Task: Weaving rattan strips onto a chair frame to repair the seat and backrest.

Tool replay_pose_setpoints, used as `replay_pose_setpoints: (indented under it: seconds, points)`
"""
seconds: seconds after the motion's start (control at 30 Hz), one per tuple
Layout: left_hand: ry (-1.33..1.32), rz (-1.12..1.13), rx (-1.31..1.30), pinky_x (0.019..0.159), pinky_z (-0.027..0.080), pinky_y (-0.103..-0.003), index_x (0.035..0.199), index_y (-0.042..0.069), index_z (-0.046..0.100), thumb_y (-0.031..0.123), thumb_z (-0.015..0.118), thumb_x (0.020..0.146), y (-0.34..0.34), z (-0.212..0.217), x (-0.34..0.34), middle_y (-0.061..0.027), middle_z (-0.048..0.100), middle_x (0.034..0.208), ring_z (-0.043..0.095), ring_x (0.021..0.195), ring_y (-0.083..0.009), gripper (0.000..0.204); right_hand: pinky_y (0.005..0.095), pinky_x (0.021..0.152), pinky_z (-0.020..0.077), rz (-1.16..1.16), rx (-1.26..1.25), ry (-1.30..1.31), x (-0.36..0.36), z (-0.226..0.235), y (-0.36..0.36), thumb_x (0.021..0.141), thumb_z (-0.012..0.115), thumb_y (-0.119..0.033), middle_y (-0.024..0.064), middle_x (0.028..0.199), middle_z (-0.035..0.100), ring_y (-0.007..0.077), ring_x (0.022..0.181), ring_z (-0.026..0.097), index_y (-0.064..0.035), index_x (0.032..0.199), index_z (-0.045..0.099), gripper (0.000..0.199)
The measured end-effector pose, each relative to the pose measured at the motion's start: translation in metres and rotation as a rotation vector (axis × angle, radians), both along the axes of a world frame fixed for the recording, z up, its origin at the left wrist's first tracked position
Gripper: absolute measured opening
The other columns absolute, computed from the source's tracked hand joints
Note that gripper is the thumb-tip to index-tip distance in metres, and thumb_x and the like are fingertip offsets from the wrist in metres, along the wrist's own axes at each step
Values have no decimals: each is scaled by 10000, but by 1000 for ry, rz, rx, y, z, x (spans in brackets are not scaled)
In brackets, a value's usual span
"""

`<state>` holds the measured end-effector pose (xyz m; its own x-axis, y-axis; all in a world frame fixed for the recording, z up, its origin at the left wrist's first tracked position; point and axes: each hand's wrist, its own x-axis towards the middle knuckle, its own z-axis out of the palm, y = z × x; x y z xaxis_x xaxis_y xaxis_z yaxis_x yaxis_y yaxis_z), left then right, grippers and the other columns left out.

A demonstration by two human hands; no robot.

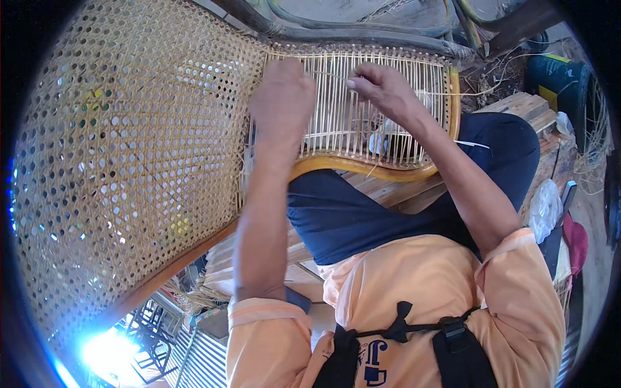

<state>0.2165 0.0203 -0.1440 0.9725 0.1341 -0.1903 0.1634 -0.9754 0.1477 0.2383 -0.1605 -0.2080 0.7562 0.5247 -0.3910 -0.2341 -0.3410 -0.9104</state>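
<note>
Left hand [283, 97] fisted on cane strands [336, 110], right hand [381, 87] pinching 1 strand; yellow-labelled green drum [556, 81] far right.

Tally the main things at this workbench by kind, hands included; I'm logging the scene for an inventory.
Finished honeycomb-woven cane panel: 1
Curved wooden chair frame strung with pale upright cane strands: 1
Thin loose cane strand pinched by the right hand: 1
Bare hands, left hand included: 2
Total: 5
</note>
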Motion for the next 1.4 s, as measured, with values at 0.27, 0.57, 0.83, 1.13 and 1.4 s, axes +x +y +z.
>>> replay_pose_setpoints:
  seconds: [0.27,0.57,0.83,1.13,1.4]
  points:
    - [72,288,-445,699,460,-435,923,93,631,150,512,824,-42,-67,-48,-162,580,870,574,795,-356,165,419,686,468,30,-350,77,-9,-27,-6,835,525,-235,218,751,599,318,744,615,24,819,591,268]
    - [224,213,-153,702,478,-428,930,101,647,184,539,816,-56,-59,-38,-143,606,885,600,780,-345,178,454,724,464,26,-374,76,-10,-32,-8,794,537,-206,253,744,591,392,747,598,36,798,601,250]
    - [411,497,-519,583,456,-330,736,-6,626,157,537,776,-37,-67,-21,-106,599,591,593,580,-186,190,442,656,466,23,-332,157,0,-22,-17,701,522,-184,247,662,570,360,633,591,12,693,601,211]
    - [316,406,-429,489,439,-294,742,-28,623,166,519,793,-35,-87,-31,-88,564,544,555,487,-137,226,375,575,465,23,-294,112,-2,-34,-25,711,530,-198,145,583,566,240,544,571,2,655,561,210]
    - [293,389,-405,680,475,-425,825,11,645,168,547,798,-44,-65,-29,-211,628,773,612,733,-372,186,433,687,482,127,-406,-9,-2,-36,-6,757,506,-152,235,766,609,366,730,612,2,796,640,208]
